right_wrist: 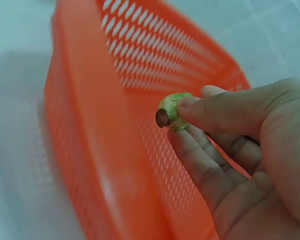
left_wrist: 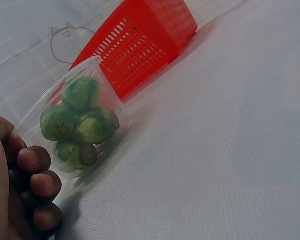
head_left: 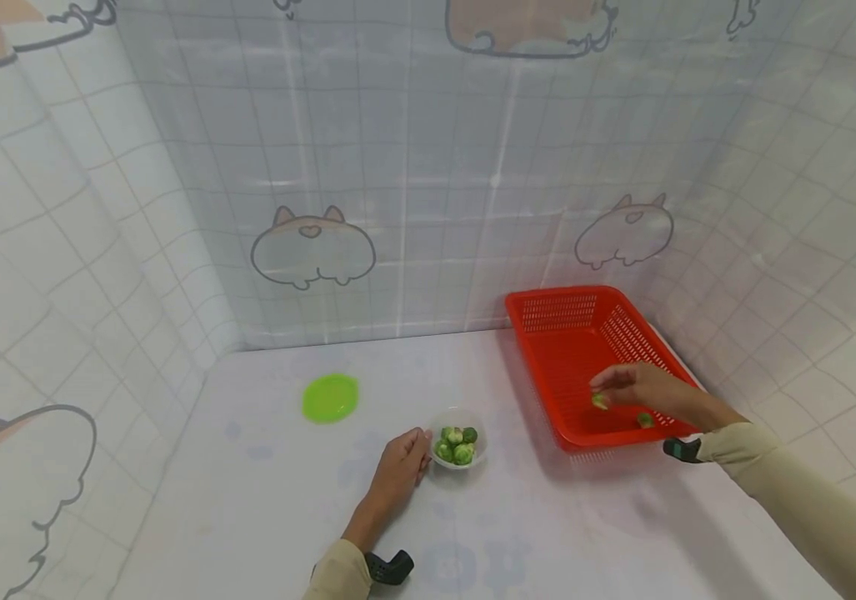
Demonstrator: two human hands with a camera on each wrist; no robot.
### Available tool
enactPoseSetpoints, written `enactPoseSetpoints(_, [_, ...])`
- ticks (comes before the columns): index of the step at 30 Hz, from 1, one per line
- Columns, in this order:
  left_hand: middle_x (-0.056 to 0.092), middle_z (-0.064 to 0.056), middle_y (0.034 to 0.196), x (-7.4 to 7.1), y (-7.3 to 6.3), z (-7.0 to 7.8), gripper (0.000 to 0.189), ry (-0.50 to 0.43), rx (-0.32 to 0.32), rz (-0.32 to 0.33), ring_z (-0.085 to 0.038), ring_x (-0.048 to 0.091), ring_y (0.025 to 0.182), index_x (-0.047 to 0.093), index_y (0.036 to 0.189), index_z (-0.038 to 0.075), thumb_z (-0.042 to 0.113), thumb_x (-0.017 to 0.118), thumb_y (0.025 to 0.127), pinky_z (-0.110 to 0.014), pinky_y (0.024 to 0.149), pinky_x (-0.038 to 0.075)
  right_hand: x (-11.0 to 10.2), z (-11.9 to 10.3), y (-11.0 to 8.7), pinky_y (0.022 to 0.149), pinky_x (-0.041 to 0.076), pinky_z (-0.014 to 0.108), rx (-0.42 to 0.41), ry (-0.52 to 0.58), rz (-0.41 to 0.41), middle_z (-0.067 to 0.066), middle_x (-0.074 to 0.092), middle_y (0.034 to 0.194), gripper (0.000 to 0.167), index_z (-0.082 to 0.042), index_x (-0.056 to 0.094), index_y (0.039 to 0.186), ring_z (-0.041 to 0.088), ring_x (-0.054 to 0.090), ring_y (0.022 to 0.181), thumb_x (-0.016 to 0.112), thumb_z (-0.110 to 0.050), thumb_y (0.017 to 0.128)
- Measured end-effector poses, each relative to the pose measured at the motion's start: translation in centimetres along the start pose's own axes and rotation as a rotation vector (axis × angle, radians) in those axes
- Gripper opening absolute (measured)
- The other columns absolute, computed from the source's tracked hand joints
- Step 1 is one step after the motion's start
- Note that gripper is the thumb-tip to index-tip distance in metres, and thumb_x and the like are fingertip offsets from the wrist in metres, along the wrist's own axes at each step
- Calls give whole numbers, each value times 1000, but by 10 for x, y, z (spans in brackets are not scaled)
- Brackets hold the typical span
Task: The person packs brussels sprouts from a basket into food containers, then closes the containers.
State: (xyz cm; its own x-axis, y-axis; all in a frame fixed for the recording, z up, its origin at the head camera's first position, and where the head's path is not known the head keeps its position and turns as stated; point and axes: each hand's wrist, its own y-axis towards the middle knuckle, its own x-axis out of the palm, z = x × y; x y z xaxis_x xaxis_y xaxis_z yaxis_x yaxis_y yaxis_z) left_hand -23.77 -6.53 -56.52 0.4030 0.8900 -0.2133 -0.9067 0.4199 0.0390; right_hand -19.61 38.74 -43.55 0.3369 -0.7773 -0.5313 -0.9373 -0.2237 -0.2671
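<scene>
A clear plastic bowl (head_left: 438, 417) with several Brussels sprouts (head_left: 458, 446) in it stands on the table, near the middle. My left hand (head_left: 399, 467) grips its rim from the left, the fingers curled in the left wrist view. Over the red basket (head_left: 558, 400) on the right is my right hand (head_left: 641, 390). Between its thumb and fingertips it pinches a single Brussels sprout (right_wrist: 174, 111), whose brown cut end faces outward in the right wrist view. Another sprout (head_left: 645, 420) lies in the basket's near right corner, below that hand.
A bright green round lid (head_left: 330, 398) lies flat on the white table at the back left. Printed tile-patterned sheets (head_left: 435, 167) hang behind and on both sides of the table. The basket's slotted walls (left_wrist: 135, 50) rise higher than its floor, near the right sheet.
</scene>
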Motion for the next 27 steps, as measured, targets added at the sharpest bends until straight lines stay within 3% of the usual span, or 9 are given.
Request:
enactPoseSetpoints(6, [48, -1, 64, -1, 1, 1, 43, 27, -15, -8, -9, 45, 52, 53, 79, 1, 32, 45, 109, -25, 49, 39, 7, -24, 7, 96, 51, 37, -26, 31, -4, 8, 66, 126, 31, -16, 64, 127, 27, 63, 113, 68, -27, 98])
enactPoseSetpoints(12, [49, 1, 64, -2, -1, 0, 45, 28, 22, 3, -9, 46, 53, 52, 78, 8, 42, 46, 107, -25, 49, 40, 22, -50, 16, 102, 47, 44, -38, 71, -18, 6, 66, 126, 36, -12, 63, 128, 28, 62, 117, 70, -29, 96])
enactPoseSetpoints(16, [49, 1, 64, -3, -1, 1, 45, 12, 26, -4, -10, 46, 53, 53, 79, 9, 43, 46, 107, -25, 49, 41, 35, -64, 26, 104, 46, 48, -55, 97, -30, 7, 67, 124, 38, -9, 64, 128, 29, 59, 118, 71, -28, 96])
enactPoseSetpoints(21, [49, 1, 64, -3, -1, 2, 44, 12, 29, -3, -11, 47, 53, 54, 79, 9, 42, 46, 107, -25, 49, 40, 56, -81, 37, 99, 50, 41, -75, 135, -46, 9, 69, 119, 30, -13, 68, 122, 28, 62, 113, 73, -23, 94])
enactPoseSetpoints(27, [50, 2, 66, -3, -1, 1, 43, 8, 13, -11, -10, 47, 55, 54, 80, 10, 43, 46, 107, -25, 50, 41, 83, -95, 53, 94, 53, 34, -131, 182, -90, 16, 68, 122, 30, -3, 67, 123, 27, 65, 111, 71, -13, 95])
